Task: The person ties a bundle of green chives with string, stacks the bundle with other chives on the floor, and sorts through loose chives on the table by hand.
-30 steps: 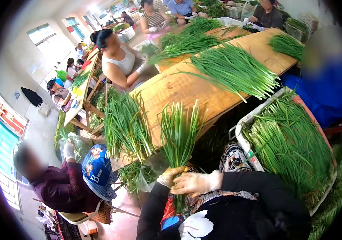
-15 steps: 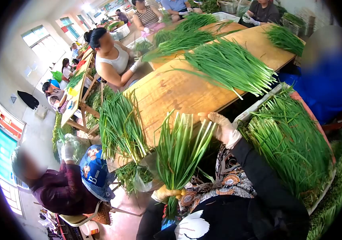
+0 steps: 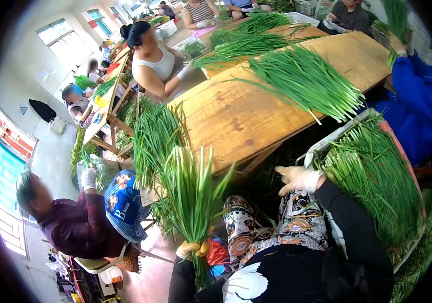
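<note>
My left hand [image 3: 194, 249], in a yellowish glove, is closed around the lower part of a bunch of garlic chives [image 3: 188, 202]. The bunch stands nearly upright, pale cut ends at the top and green leaf tips hanging below my fist. My right hand [image 3: 301, 179], gloved with a white cuff at the wrist, is in the air above my lap, fingers apart and holding nothing. Just right of it is a crate [image 3: 325, 141] full of loose garlic chives [image 3: 372, 182]. Red plastic material [image 3: 218, 252] lies beside my left hand.
A wooden table [image 3: 226, 118] stands ahead, with a spread pile of chives [image 3: 309, 83] on it and another pile [image 3: 158, 139] at its left end. A co-worker's blue sleeve [image 3: 413, 101] is on the right, chives in that hand. A seated person [image 3: 82, 232] works at left.
My left hand has moved left and slightly down with the bunch. My right hand has dropped away from the stalk ends. The blue-sleeved co-worker now holds a bunch up at the right.
</note>
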Available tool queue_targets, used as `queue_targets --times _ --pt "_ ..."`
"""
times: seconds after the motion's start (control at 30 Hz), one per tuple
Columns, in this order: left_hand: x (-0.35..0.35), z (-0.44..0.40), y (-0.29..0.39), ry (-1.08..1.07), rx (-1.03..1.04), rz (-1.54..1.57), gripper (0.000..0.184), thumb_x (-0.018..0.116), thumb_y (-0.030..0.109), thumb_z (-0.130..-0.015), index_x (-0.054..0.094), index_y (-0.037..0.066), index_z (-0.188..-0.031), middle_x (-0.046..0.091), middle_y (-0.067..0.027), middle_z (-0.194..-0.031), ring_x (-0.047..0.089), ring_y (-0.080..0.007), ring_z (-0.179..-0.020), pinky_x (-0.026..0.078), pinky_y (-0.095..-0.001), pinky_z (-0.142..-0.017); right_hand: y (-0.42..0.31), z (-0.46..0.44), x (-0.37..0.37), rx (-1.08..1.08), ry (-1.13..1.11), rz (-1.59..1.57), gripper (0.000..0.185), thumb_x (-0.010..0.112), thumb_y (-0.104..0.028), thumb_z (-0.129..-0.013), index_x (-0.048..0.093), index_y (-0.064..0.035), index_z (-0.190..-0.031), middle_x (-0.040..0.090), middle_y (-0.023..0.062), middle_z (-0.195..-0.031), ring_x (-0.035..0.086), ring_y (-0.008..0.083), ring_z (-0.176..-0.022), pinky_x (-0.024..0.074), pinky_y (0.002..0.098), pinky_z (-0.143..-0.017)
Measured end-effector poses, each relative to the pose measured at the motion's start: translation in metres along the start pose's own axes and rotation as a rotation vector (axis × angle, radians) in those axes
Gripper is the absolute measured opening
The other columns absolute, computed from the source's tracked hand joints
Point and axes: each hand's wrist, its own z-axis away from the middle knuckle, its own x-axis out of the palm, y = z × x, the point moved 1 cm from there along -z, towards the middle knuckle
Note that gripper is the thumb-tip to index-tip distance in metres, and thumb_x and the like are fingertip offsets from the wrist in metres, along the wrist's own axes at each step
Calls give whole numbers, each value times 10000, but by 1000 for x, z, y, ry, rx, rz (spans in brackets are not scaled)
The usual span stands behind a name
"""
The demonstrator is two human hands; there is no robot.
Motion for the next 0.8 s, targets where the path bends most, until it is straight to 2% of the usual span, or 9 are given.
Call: queue_targets --times 0.03,0.13,0.23,0.3,0.43,0.57,0.6,0.67,0.8 --pt "1 1 0 6 28 15 689 611 209 -715 278 -14 -1276 458 -28 -556 354 -84 -415 273 -220 -422 -26 -5 -4 332 -146 -328 707 684 -337 -659 391 -13 -1215 496 193 -1111 494 301 -1003 415 338 -834" --pt "4 1 2 -45 57 45 699 611 217 -709 279 -19 -1278 456 -31 -554 359 -81 -416 277 -227 -422 -56 -34 7 -81 256 -746 1155 796 -211 -545 -19 -109 -1357 98 149 -1398 241 303 -1237 253 363 -1001" --pt "12 -1 8 -54 28 1 737 632 245 -685 286 -36 -1272 499 -53 -589 379 -85 -413 292 -220 -411 -82 -66 -3 -267 218 -1395 1049 730 -64 -633 -27 -126 -1357 211 126 -1362 355 244 -1171 350 332 -932" --pt "9 1 10 -21 -65 -187 781 657 276 -659 291 -51 -1267 544 -81 -637 407 -92 -415 307 -200 -401 -71 -78 4 -179 84 -1454 472 647 -176 -745 467 -40 -1159 612 56 -900 575 105 -795 451 209 -687" --pt "14 10 19 -27 -173 -284 798 670 284 -656 286 -63 -1264 562 -84 -662 437 -93 -427 319 -185 -397 -46 -47 -39 -379 653 -1287 276 524 -293 -828 594 -31 -779 622 57 -704 510 69 -466 401 194 -433" --pt "14 15 8 12 -67 -168 815 675 293 -629 301 -72 -1253 523 -66 -613 407 -88 -410 301 -193 -394 -8 -30 -35 116 717 -1207 225 452 -163 -841 605 0 -828 638 70 -748 562 99 -512 418 173 -439" --pt "16 14 7 36 -27 -141 826 679 300 -612 309 -75 -1248 507 -60 -591 390 -87 -401 291 -196 -392 -15 -33 -21 119 217 -1261 280 513 -183 -818 565 34 -987 628 99 -891 599 134 -656 476 197 -571" --pt "21 6 8 14 16 -59 785 660 283 -638 314 -75 -1245 493 -57 -574 386 -88 -401 293 -200 -400 -44 -41 13 -228 221 -346 886 692 -266 -657 174 14 -1320 346 208 -1285 404 273 -1141 311 326 -974" --pt "40 -17 14 -20 49 -6 746 645 254 -668 304 -86 -1238 482 -57 -550 385 -90 -382 287 -216 -393 -121 -69 14 -143 73 -197 1162 743 -475 -512 69 -18 -1341 192 216 -1357 182 354 -1250 128 404 -1045"
